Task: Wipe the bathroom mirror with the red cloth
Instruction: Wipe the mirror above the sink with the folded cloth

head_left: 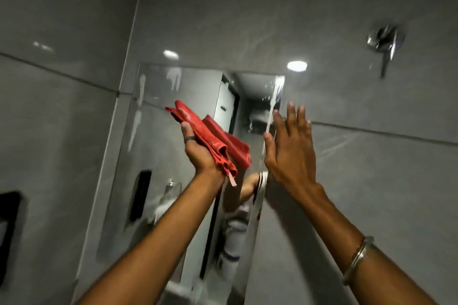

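The bathroom mirror [158, 156] hangs on the grey tiled wall, tall and frameless, with white foam streaks near its top and left side. My left hand [198, 151], a dark ring on one finger, is raised in front of the glass and holds the folded red cloth [210, 136] against its palm. The cloth's reflection shows just behind it. My right hand [290, 146] is lifted beside the mirror's right edge with fingers spread and nothing in it. A metal bangle sits on that forearm.
A chrome wall fitting [384, 41] with a lever sticks out of the tiles at the upper right. A black panel [8, 230] sits on the left wall. The mirror reflects a doorway, a black plate and white bottles low down.
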Demonstrator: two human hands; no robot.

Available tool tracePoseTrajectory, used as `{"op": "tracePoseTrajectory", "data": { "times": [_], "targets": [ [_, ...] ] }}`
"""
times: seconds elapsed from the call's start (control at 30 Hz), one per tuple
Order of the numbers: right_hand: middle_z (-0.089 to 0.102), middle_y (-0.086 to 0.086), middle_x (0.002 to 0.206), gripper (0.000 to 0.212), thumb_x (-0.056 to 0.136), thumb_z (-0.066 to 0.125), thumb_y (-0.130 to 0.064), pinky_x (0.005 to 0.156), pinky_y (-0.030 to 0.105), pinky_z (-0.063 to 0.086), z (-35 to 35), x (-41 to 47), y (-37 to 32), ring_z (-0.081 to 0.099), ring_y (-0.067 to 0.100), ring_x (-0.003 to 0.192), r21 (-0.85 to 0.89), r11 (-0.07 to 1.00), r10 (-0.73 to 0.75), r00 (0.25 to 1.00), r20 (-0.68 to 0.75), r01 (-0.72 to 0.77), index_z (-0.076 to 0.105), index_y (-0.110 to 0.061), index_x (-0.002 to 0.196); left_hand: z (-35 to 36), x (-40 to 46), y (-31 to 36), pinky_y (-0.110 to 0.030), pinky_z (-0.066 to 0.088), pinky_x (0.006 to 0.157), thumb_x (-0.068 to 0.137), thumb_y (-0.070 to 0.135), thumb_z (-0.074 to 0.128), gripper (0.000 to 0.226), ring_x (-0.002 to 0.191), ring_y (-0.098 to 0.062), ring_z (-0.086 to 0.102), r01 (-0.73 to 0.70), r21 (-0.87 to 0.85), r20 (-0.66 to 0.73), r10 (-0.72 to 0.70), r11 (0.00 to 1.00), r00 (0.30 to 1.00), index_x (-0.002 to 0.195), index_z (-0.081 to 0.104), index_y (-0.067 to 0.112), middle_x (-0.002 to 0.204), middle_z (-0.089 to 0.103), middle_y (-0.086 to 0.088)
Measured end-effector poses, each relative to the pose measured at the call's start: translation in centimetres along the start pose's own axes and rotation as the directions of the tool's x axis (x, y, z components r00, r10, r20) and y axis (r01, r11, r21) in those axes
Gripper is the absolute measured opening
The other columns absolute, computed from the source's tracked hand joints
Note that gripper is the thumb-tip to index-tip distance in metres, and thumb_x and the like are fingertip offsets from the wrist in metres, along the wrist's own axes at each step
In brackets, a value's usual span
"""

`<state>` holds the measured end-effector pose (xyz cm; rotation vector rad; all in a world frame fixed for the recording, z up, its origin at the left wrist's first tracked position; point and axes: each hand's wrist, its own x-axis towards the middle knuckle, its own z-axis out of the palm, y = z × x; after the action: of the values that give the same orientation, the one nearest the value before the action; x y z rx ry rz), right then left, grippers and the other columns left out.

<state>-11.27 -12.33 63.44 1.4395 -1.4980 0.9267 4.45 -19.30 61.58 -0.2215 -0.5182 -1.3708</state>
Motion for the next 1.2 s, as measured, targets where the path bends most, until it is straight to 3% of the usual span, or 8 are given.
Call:
{"op": "tracePoseTrajectory", "data": {
  "times": [0.07,0.13,0.23,0.3,0.33,0.7,0.97,1.2],
  "targets": [
    [-0.012,0.006,0.173,0.068,0.105,0.021,-0.053,0.131,0.048,-0.006,-0.6,3.1,2.2,-0.022,0.023,0.157,-0.086,0.996,0.015,0.999,-0.051,-0.020,0.007,-0.025,0.165,4.3,2.3,-0.9,-0.055,0.051,0.107,0.095,0.061,0.047,0.067,0.133,-0.037,0.058,-0.123,0.168,0.120,0.103,0.978,0.987,0.154,0.040,0.032,0.156,0.049,-0.017],
    [-0.019,0.005,0.172,0.068,0.106,0.015,-0.054,0.131,0.051,-0.006,-0.5,5.4,4.3,-0.024,0.023,0.157,-0.151,0.987,0.042,0.997,-0.067,-0.052,-0.002,-0.025,0.165,7.3,4.6,-2.2,-0.064,0.027,0.123,0.095,0.062,0.038,0.071,0.156,-0.032,0.025,-0.337,0.438,0.257,0.243,0.834,0.935,0.160,0.015,0.045,0.173,0.012,-0.002],
    [-0.018,0.004,0.172,0.071,0.105,0.013,-0.057,0.131,0.053,0.003,0.3,7.1,6.9,-0.020,0.022,0.159,-0.220,0.974,0.031,0.993,-0.112,-0.055,-0.007,-0.024,0.164,8.8,7.5,-5.5,-0.058,0.000,0.129,0.101,0.055,0.013,0.067,0.159,-0.017,-0.014,-0.568,0.782,0.503,0.279,0.257,0.818,0.161,-0.008,0.036,0.171,-0.017,0.007],
    [-0.014,0.003,0.174,0.073,0.104,0.014,-0.058,0.131,0.052,0.002,1.2,7.3,7.6,-0.016,0.021,0.160,-0.262,0.965,-0.008,0.988,-0.155,-0.033,-0.005,-0.023,0.165,8.8,8.5,-7.5,-0.052,-0.012,0.129,0.104,0.049,0.009,0.067,0.157,-0.023,-0.023,-0.563,0.797,0.604,0.250,-0.218,0.757,0.162,-0.013,0.024,0.170,-0.024,-0.002],
    [-0.013,0.003,0.174,0.073,0.104,0.014,-0.058,0.130,0.051,0.000,1.6,7.5,7.9,-0.015,0.021,0.161,-0.274,0.961,-0.027,0.984,-0.178,-0.023,-0.004,-0.023,0.165,8.8,8.7,-8.3,-0.050,-0.015,0.128,0.107,0.047,0.011,0.066,0.157,-0.026,-0.025,-0.538,0.779,0.618,0.251,-0.321,0.745,0.162,-0.014,0.020,0.169,-0.026,-0.005],
    [-0.009,0.006,0.174,0.069,0.104,0.019,-0.046,0.130,0.049,-0.007,2.1,7.5,8.4,-0.013,0.023,0.161,-0.308,0.951,-0.075,0.978,-0.197,0.011,-0.005,-0.021,0.165,11.8,7.2,-11.1,-0.050,-0.021,0.125,0.109,0.047,0.021,0.068,0.157,-0.028,-0.023,-0.696,0.499,0.824,0.032,-0.517,0.566,0.162,-0.013,0.021,0.171,-0.022,-0.008],
    [-0.004,0.004,0.174,0.065,0.105,0.016,-0.045,0.130,0.043,-0.010,2.1,6.6,8.5,-0.010,0.021,0.161,-0.274,0.962,-0.057,0.974,-0.217,-0.005,0.004,-0.022,0.165,10.0,7.5,-11.5,-0.050,-0.011,0.129,0.106,0.050,0.013,0.067,0.159,-0.027,-0.015,-0.687,0.537,0.811,0.074,-0.490,0.580,0.164,-0.005,0.021,0.173,-0.012,-0.006],
    [-0.005,0.004,0.174,0.066,0.104,0.020,-0.044,0.131,0.047,-0.005,2.1,4.5,8.3,-0.012,0.021,0.161,-0.258,0.966,-0.041,0.986,-0.164,-0.003,0.005,-0.023,0.165,1.3,2.7,-13.2,-0.043,-0.015,0.128,0.108,0.049,0.021,0.066,0.160,-0.024,-0.012,-0.699,0.544,0.821,0.120,-0.464,0.559,0.163,-0.008,0.025,0.173,-0.017,0.000]
  ]
}}
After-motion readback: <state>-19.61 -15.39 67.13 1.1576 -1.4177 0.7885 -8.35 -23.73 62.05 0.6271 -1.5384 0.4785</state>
